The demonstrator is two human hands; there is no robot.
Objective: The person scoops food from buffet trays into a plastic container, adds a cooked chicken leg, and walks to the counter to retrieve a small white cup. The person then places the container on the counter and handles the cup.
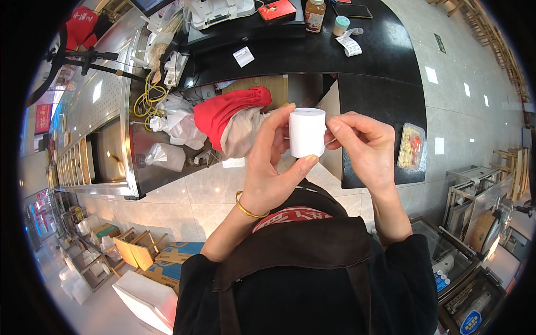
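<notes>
A small white roll of receipt paper (pixel 306 134) is held up in front of my body, its round end with the core hole facing upward. My left hand (pixel 270 151) grips it from the left, thumb under its lower edge and fingers at the top and behind. At the roll's right side my right hand (pixel 365 142) pinches with thumb and forefinger at the paper's slightly ragged edge. What exactly lies between those fingertips is partly hidden. A yellow bangle (pixel 249 206) circles my left wrist.
The black counter (pixel 296 58) ahead bears a jar (pixel 315 15), a small lidded bottle (pixel 340 25), a curled receipt (pixel 350 46) and a phone (pixel 353 11). A clear food box (pixel 411 146) stands right. Red cloth (pixel 229 111), plastic bags (pixel 181 125) and yellow cable (pixel 149 97) fill the lower shelf.
</notes>
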